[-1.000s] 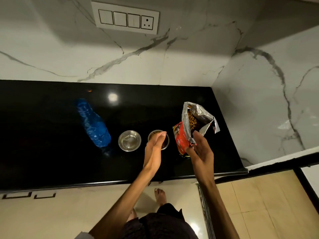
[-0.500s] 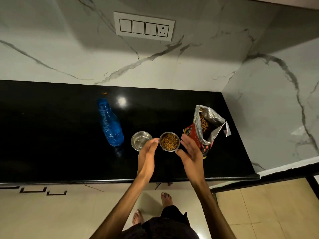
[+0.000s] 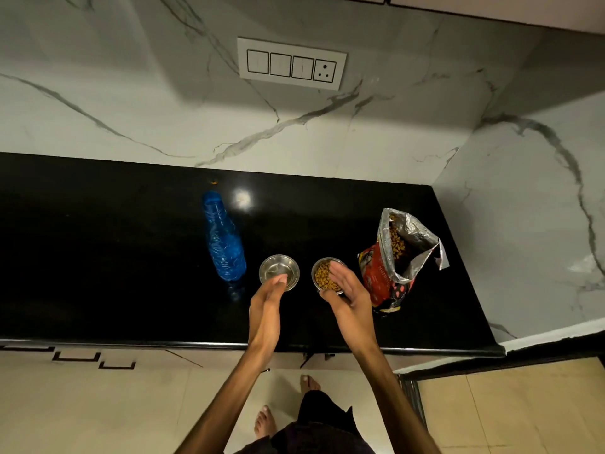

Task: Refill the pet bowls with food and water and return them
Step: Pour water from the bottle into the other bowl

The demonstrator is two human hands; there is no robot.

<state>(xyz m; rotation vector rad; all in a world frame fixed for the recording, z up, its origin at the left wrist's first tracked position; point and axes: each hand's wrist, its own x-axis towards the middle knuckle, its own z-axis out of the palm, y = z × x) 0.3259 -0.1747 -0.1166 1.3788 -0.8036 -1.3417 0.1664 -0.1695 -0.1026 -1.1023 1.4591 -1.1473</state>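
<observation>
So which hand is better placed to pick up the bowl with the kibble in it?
The right hand: its fingers already reach over the kibble bowl. The left hand is at the other steel bowl, nearer the blue bottle.

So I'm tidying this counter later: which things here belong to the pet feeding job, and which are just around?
Part of the job:
- food bowl, filled with kibble
- second steel bowl
- blue water bottle
- open kibble bag
- left hand and right hand, reaching for the bowls

Just around:
- switch panel
- black countertop
</observation>
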